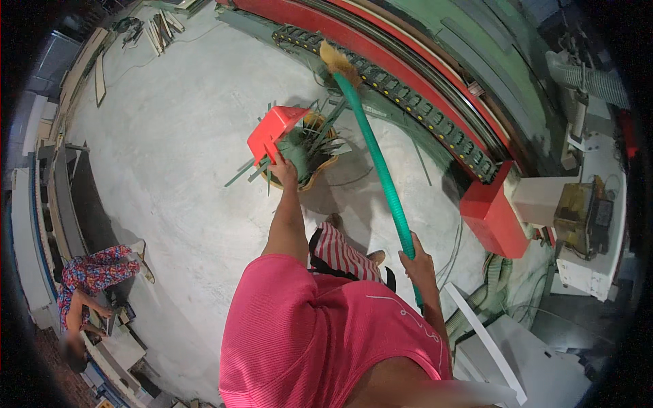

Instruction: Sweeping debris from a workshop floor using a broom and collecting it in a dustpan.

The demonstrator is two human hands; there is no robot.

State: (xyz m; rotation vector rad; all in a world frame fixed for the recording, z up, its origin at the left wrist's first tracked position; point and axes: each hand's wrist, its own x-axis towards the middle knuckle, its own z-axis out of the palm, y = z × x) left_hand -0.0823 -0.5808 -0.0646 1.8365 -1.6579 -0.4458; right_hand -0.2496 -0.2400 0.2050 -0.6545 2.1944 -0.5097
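My left hand (284,170) is closed on the handle of a red dustpan (266,130). The pan is tilted over a round yellow-rimmed basket (325,167) on the floor. Long thin greenish strips (326,130) stick out of the basket, beside a heap of grey-green dust (294,149). My right hand (418,262) grips the long green handle of a broom (377,156). Its tan bristle head points away from me, close to the black cable chain of the machine; whether it touches is unclear.
A long red machine with a cable chain (408,102) runs along the far right, ending at a red box (493,219). White panels (513,353) lie at lower right. At left, another person (95,285) bends beside stacked boards. Wood strips (160,30) lie at far left.
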